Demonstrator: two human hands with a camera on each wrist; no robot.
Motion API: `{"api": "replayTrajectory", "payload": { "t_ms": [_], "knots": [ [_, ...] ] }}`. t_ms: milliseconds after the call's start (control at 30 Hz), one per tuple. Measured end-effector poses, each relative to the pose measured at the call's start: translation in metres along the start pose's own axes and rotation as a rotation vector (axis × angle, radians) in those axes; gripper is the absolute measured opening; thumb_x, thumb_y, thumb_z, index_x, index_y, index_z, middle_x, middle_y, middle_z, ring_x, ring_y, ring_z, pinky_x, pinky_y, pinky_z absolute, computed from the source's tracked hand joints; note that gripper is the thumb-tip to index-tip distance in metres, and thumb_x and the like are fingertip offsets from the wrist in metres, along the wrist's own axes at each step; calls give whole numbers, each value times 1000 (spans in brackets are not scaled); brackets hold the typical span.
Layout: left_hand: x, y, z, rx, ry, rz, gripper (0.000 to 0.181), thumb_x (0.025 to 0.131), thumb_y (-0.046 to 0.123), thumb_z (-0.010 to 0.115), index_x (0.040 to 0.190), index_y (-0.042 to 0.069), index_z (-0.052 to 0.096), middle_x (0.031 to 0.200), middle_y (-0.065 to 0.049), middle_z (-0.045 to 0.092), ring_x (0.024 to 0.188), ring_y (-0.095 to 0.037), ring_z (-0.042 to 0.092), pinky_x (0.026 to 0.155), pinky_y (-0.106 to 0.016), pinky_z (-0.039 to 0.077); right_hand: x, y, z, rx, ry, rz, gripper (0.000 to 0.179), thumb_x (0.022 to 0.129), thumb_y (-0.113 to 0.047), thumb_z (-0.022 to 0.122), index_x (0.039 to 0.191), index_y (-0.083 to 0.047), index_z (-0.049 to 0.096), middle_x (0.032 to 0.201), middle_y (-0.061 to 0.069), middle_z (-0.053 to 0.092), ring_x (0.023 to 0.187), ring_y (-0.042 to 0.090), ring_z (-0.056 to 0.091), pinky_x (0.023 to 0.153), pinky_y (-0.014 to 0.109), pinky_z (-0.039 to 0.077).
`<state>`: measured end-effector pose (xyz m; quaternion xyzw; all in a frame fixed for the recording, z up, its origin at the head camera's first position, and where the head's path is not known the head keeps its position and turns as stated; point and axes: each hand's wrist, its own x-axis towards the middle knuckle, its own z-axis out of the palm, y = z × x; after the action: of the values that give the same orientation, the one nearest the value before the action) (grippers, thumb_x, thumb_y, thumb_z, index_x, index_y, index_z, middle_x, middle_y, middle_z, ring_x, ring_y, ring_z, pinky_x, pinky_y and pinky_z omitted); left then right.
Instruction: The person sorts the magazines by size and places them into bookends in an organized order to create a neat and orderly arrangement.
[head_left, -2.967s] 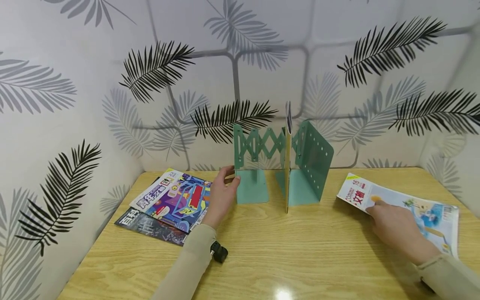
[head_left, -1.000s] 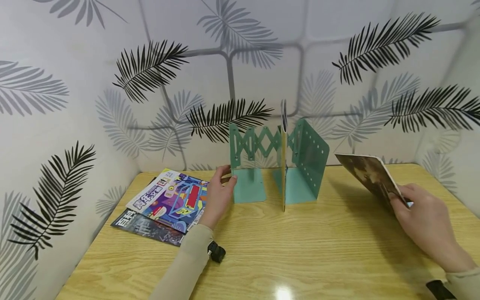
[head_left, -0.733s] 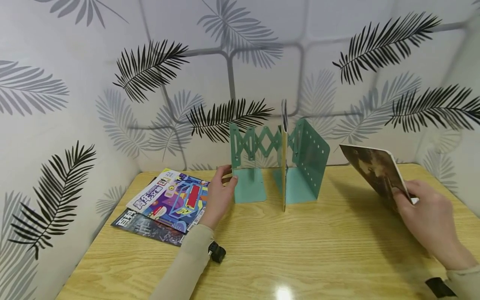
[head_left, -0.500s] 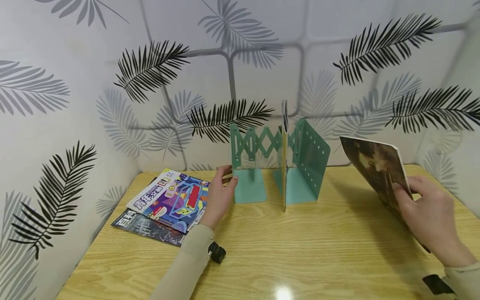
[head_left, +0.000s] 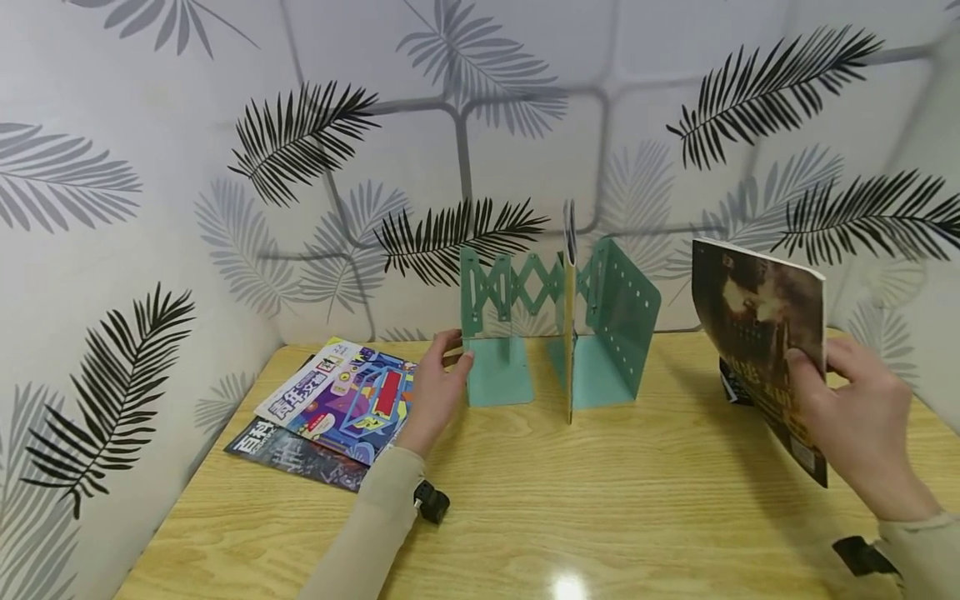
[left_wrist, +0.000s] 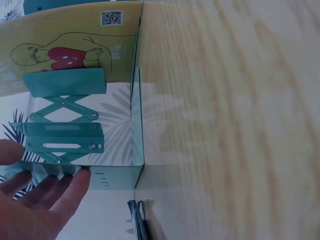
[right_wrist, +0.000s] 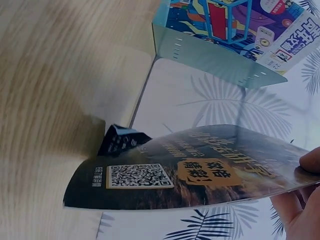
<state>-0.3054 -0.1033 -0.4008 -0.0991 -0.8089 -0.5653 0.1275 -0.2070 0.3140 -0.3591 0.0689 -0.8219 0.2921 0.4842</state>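
Observation:
In the head view, my left hand (head_left: 438, 387) is at the left end of a green expandable bookend (head_left: 501, 371). The left wrist view shows the thumb inside that end plate (left_wrist: 115, 176) and the fingers outside it, pinching its edge. A magazine (head_left: 570, 333) stands upright inside the bookend, near its right plate (head_left: 630, 321), its back cover (left_wrist: 75, 47) yellow with a line drawing. At the right, my right hand (head_left: 862, 417) grips another magazine (head_left: 757, 325) by its side edge, thumb on the dark brown back cover. That magazine is held up and tilted, its cover bowed in the right wrist view.
Two magazines lie overlapped at the left of the wooden table (head_left: 525, 517): a purple one (head_left: 352, 400) over a dark one (head_left: 300, 458). A small black piece with white lettering (right_wrist: 122, 141) shows behind the held magazine. A leaf-patterned wall (head_left: 510, 167) closes off the back.
My right hand has lifted the magazine off the table's right side, turned its back cover towards me and raised it more upright. My left hand has stayed on the bookend.

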Motion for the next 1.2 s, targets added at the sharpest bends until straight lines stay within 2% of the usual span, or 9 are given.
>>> {"api": "replayTrajectory", "payload": {
  "t_ms": [167,267,400,500,667,833,1200],
  "knots": [
    [0,0,-3,0,2,-12,39,101,21,55,139,15,52,134,-7,56,117,-26,57,89,-42,53,2,-7,1,16,14,60,7,89,3,67,83,7,68,96,22,65,90,-18,40,75,13,30],
    [1,-1,-3,-4,-3,-22,38,101,22,55,139,16,52,135,-5,56,118,-25,57,90,-41,53,2,-12,1,34,20,65,7,89,3,67,84,7,69,96,19,65,92,-17,42,77,12,31],
    [2,-2,-3,-15,-11,-17,39,102,22,55,140,16,52,136,-6,56,118,-27,57,90,-42,53,1,-17,2,68,36,57,9,89,2,67,82,7,70,94,-9,62,93,-15,46,77,11,34],
    [3,-3,-3,-16,-15,-12,39,102,22,55,140,16,52,136,-6,56,118,-27,57,90,-42,53,1,-19,1,100,48,47,11,89,0,67,82,7,71,94,-23,54,91,-12,51,71,6,37],
    [5,-5,-3,-18,-18,-9,39,102,21,54,141,16,51,135,-8,56,118,-28,57,92,-43,52,1,-21,-2,141,54,-16,6,87,3,69,88,7,73,94,-19,58,87,-8,55,59,1,38],
    [5,-4,-5,-19,-17,-31,40,102,21,54,142,17,50,136,-8,55,117,-28,57,92,-44,52,3,-31,-2,183,77,-25,8,85,4,69,92,8,74,96,-16,62,83,-5,56,58,1,39],
    [2,0,-7,-28,-21,-67,43,101,23,55,143,15,49,138,-10,54,119,-29,57,95,-44,50,0,-53,6,279,111,-36,8,83,9,69,89,11,73,90,-8,63,79,-2,56,58,1,42]
  ]
}}
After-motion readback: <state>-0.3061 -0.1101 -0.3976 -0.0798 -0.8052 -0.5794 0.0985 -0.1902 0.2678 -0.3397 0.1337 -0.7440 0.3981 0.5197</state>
